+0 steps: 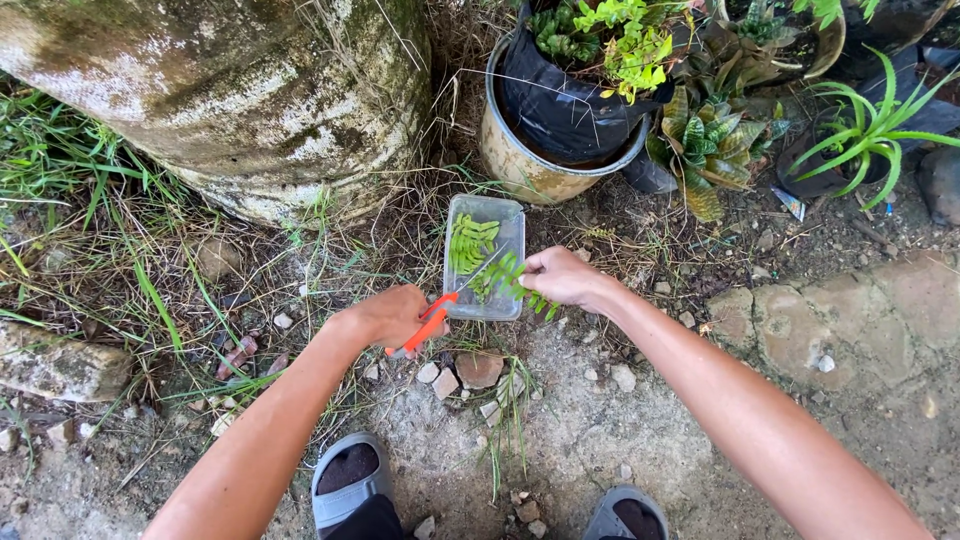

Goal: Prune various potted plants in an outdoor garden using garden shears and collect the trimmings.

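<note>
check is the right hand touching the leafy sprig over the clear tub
Touching. The head view shows the right hand pinching the leafy sprig above the clear tub.

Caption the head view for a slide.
Left hand holds orange scissors; right hand holds a leafy sprig over a clear tray.

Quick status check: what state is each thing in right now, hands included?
Left hand: closed around the orange-handled scissors.
Scissors: blades open at the leafy stem.
Right hand: pinching the stem over the container.
Clear plastic container: lidless, on the ground, cut green leaves inside.
Metal pot: upright, planted.
</note>
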